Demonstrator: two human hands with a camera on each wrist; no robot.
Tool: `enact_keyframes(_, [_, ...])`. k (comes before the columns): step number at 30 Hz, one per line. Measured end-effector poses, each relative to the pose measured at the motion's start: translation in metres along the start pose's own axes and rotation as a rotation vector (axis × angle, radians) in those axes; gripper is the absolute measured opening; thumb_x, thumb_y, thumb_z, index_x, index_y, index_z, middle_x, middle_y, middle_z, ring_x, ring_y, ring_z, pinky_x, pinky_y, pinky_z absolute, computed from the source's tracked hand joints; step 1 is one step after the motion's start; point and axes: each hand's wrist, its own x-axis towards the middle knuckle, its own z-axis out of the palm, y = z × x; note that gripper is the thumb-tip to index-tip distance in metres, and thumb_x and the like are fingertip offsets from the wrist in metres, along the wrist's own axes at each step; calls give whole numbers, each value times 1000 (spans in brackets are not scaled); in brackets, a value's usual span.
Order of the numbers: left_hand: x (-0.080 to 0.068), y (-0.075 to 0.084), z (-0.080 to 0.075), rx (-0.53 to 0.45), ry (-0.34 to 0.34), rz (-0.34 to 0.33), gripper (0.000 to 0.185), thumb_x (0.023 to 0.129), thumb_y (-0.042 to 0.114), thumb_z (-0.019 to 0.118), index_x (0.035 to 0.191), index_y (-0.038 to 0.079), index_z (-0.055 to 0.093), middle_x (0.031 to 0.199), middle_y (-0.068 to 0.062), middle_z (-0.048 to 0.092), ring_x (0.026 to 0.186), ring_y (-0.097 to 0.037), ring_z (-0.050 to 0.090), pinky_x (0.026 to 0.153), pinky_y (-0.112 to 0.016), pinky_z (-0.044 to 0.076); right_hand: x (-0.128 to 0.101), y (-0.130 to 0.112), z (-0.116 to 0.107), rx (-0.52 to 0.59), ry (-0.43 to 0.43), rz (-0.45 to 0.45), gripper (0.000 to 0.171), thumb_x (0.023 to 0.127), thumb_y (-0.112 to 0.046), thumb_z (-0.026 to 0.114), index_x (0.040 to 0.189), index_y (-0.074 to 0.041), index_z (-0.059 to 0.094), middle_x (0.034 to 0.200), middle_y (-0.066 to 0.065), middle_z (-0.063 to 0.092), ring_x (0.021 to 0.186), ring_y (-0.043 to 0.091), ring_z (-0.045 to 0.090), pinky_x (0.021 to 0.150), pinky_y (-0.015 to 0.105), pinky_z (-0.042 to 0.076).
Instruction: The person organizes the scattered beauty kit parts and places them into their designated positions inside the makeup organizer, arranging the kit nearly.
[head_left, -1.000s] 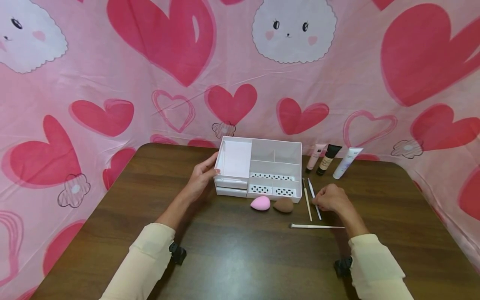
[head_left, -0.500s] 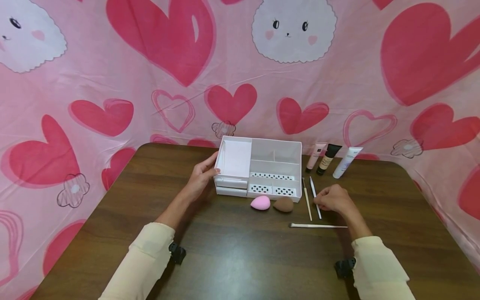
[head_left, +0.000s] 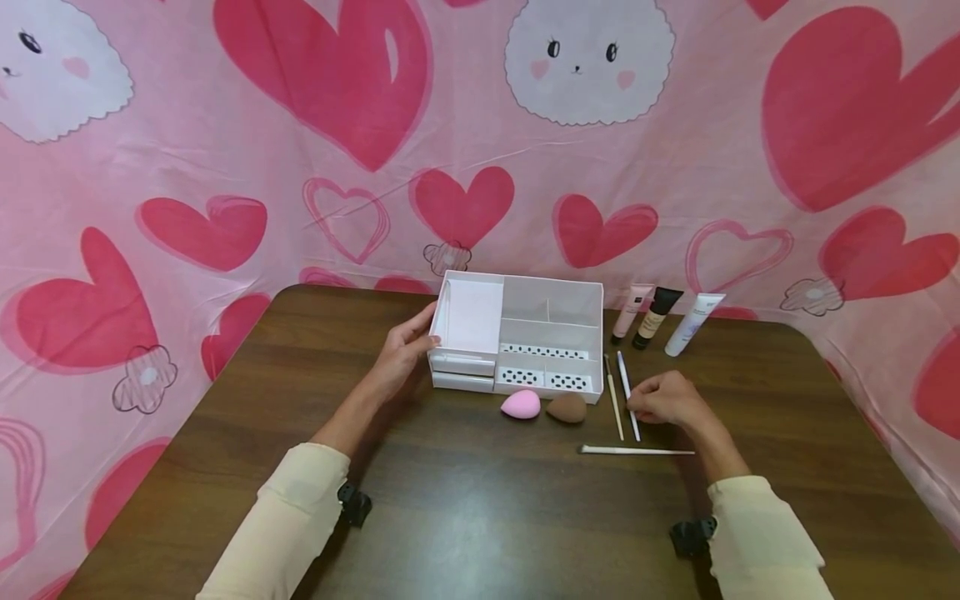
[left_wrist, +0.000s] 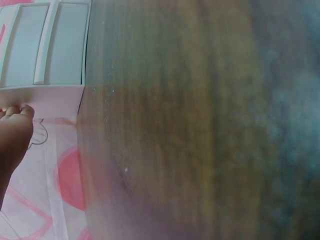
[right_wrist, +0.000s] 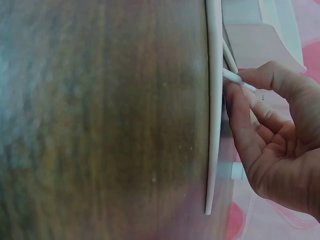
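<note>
Hands of a person seated at a dark wooden table (head_left: 465, 508), head view. Left hand (head_left: 403, 350) grasps the left wall of a white compartmented organizer (head_left: 517, 337), thumb on the rim and fingers curled around the side; the left wrist view shows fingertips against the same white wall. Right hand (head_left: 663, 398) lies on the table to the right of the organizer, fingers curled and pinching a thin white brush (head_left: 627, 395) near its middle; the right wrist view confirms thumb and forefinger closed on the slender white handle (right_wrist: 239, 80). The pinched brush lies on the tabletop, pointing away from the person, just beside a tan-handled brush (head_left: 613, 397) that runs parallel on its left. A longer white brush (head_left: 636, 451) lies crosswise nearer the person, just below the right hand. Pink sponge (head_left: 521, 404) and brown sponge (head_left: 566, 407) sit side by side in front of the organizer. Three tubes, pink (head_left: 622, 314), black-capped (head_left: 654, 317) and white (head_left: 693, 324), lie at the far right edge of the table, near a pink cloth (head_left: 225, 125) printed with hearts.
</note>
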Motion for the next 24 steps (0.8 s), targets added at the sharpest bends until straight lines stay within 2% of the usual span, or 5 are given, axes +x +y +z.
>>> enact_keyframes(5, [0, -1, 0, -19, -12, 9, 64, 94, -4, 43, 153, -3, 19, 164, -15, 18, 150, -29, 18, 104, -11, 39, -1, 1, -1, 66, -33, -27, 34, 83, -6, 65, 106, 19, 63, 69, -6, 66, 66, 3, 62, 63, 20, 57])
enact_keyframes(10, [0, -1, 0, -35, -4, 20, 64, 93, -6, 44, 153, -4, 19, 164, -16, 18, 151, -28, 17, 104, -11, 38, -1, 2, -2, 72, -45, -51, 36, 83, -7, 66, 108, 18, 62, 68, -8, 67, 65, 2, 62, 63, 20, 56])
enact_keyframes(18, [1, -2, 0, -40, -4, 20, 64, 93, -6, 44, 152, -6, 20, 164, -17, 18, 150, -30, 18, 110, -18, 35, -3, 1, -3, 89, -62, -84, 40, 87, -10, 65, 113, 19, 60, 75, -7, 71, 68, 2, 63, 65, 21, 56])
enact_keyframes(24, [1, -1, 1, -59, 2, 16, 63, 93, -6, 44, 152, -5, 22, 163, -16, 20, 150, -30, 20, 106, -13, 38, -5, -5, -7, 112, -56, -111, 41, 88, -10, 64, 115, 20, 58, 73, -9, 71, 67, 1, 64, 66, 22, 56])
